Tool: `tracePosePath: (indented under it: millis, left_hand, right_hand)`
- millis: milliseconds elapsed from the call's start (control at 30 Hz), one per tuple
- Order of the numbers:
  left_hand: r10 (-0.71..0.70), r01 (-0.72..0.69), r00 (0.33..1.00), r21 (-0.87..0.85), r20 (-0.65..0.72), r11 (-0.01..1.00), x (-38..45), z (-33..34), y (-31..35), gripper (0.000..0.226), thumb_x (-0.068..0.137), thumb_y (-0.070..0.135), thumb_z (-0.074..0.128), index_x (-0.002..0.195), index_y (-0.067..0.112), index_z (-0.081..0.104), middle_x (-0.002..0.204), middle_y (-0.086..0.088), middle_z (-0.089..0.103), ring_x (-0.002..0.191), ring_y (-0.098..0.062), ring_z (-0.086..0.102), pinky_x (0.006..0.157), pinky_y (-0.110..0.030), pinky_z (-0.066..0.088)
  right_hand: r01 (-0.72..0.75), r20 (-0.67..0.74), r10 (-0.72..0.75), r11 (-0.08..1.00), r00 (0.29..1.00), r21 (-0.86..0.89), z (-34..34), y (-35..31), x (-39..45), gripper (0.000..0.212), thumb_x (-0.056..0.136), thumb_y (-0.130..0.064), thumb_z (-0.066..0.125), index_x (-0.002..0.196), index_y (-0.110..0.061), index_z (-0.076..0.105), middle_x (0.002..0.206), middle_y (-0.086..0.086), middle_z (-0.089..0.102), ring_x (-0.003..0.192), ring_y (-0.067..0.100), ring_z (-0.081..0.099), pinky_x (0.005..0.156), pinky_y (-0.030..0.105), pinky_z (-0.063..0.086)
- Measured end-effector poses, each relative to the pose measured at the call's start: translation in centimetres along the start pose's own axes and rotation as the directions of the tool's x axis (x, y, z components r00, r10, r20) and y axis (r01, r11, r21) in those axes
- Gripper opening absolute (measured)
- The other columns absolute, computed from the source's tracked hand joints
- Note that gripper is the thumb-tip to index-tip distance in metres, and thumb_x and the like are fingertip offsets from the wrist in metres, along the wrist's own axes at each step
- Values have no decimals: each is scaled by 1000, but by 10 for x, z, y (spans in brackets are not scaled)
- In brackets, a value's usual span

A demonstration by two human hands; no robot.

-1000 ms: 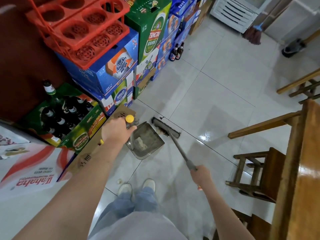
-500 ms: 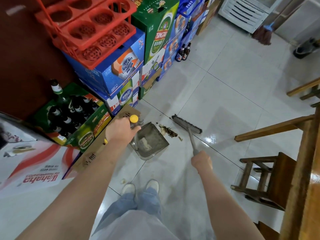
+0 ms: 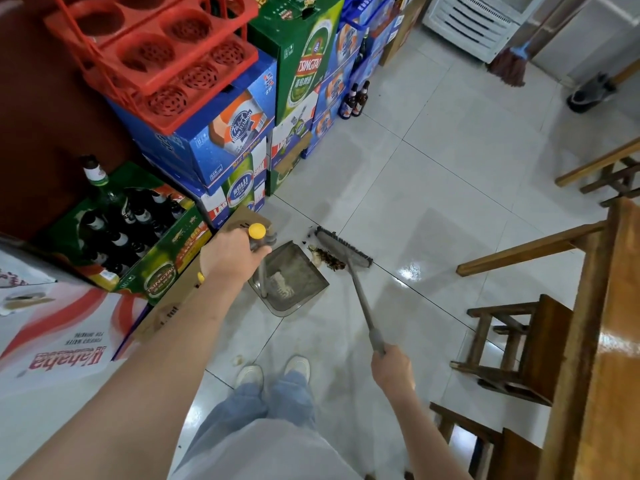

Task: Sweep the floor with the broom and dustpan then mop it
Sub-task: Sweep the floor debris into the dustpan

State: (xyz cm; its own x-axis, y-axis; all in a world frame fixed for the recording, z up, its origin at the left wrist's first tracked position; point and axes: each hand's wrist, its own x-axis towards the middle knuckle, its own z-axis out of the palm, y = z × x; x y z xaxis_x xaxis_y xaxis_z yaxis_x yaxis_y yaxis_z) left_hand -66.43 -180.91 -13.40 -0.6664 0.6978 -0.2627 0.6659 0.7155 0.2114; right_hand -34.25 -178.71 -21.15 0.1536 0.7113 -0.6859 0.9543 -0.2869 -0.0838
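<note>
My left hand point(image 3: 231, 254) gripped the top of the dustpan handle point(image 3: 262, 268) just below its yellow cap point(image 3: 257, 231), fingers curled round the shaft. The handle stood nearly upright. The dustpan point(image 3: 294, 277) sat on the tiled floor point(image 3: 433, 188) at 12 o'clock from my shoes point(image 3: 273, 372), its open lip facing 1 o'clock. Pale scraps point(image 3: 282, 285) lay inside the pan, just beside the base of the handle.

My right hand point(image 3: 393, 370) held the grey grip of the broom point(image 3: 360, 296). The fingers were wrapped round the shaft; their exact lie could not be determined from this angle. The shaft ran from the hand toward 11 o'clock, ending at the broom head point(image 3: 344, 247), which rested on the floor at 1 o'clock from the dustpan.

A small pile of dark debris point(image 3: 329, 259) lay between the broom head and the dustpan lip, touching the bristles and just short of the lip.

Stacked beer cartons point(image 3: 235, 140) stood at 10 o'clock, with red plastic crates point(image 3: 156, 53) on top. A mop point(image 3: 509, 64) leaned at 1 o'clock, well apart from the sweeping area. Wooden stools point(image 3: 512, 344) stood at 3 o'clock.
</note>
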Motion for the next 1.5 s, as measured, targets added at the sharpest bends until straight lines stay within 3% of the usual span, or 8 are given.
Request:
tracePosePath:
  millis: [133, 300, 467, 800, 933, 1100, 1267, 1500]
  left_hand:
    - [11, -11, 1000, 12, -3, 1000, -3, -1, 0, 43, 83, 54, 64, 85, 12, 59, 90, -9, 68, 85, -25, 65, 58, -26, 40]
    - [12, -13, 1000, 37, 10, 999, -3, -2, 0, 41, 83, 56, 62, 82, 15, 55, 89, -7, 67, 85, -22, 65, 59, -25, 43]
    - [7, -8, 1000, 20, 8, 1000, -2, -2, 0, 40, 83, 56, 62, 80, 18, 50, 88, -6, 67, 86, -23, 65, 60, -26, 44]
    - [33, -32, 999, 26, -12, 999, -5, -1, 2, 43, 83, 56, 62, 76, 16, 47, 84, -7, 67, 80, -23, 66, 58, -25, 44]
    - [33, -33, 999, 11, -9, 999, -8, 3, 0, 43, 82, 57, 62, 75, 18, 46, 84, -7, 67, 80, -24, 67, 57, -25, 45]
    - [27, -26, 1000, 1, -7, 1000, -8, 6, -3, 43, 81, 59, 63, 79, 16, 55, 83, -6, 69, 78, -23, 68, 58, -26, 49]
    - [21, -21, 1000, 19, -14, 1000, -9, 6, -2, 43, 82, 58, 62, 76, 19, 47, 84, -6, 68, 79, -22, 68, 60, -26, 51]
    - [9, -9, 1000, -2, 16, 1000, -7, 5, -1, 44, 83, 57, 62, 72, 17, 50, 73, -5, 63, 72, -23, 65, 57, -25, 48]
  right_hand:
    - [14, -27, -13, 999, 1000, 38, -9, -18, 13, 32, 94, -19, 42, 118, -8, 61, 114, 17, 64, 106, 35, 59, 72, 31, 41]
    - [-30, -30, 32, 997, 999, 66, -21, -54, 36, 31, 91, -17, 45, 116, -7, 60, 108, 13, 65, 96, 35, 64, 77, 39, 56]
    - [8, -11, -8, 1000, 1000, -13, -16, -76, 40, 36, 90, -9, 46, 125, -11, 54, 113, 10, 62, 105, 29, 61, 69, 31, 45]
    - [14, 5, -14, 1000, 1000, 1, 11, 0, 8, 32, 93, -19, 43, 118, -9, 61, 107, 15, 65, 105, 35, 59, 75, 32, 44]
    - [-3, -10, 3, 999, 1000, 37, 13, -6, 14, 33, 93, -21, 43, 118, -11, 62, 108, 14, 65, 101, 35, 62, 75, 32, 48]
    - [-55, 2, 56, 994, 998, 94, 7, -32, 28, 33, 91, -20, 44, 118, -7, 58, 90, 8, 56, 91, 36, 67, 78, 38, 57]
    - [-41, 51, 38, 997, 998, 58, 4, -49, 38, 34, 88, -18, 45, 119, -6, 54, 102, 11, 61, 93, 37, 67, 80, 41, 58]
    - [-14, 31, 13, 1000, 999, 6, 10, -6, 20, 29, 91, -20, 41, 112, -10, 59, 88, 5, 54, 87, 33, 62, 73, 39, 57]
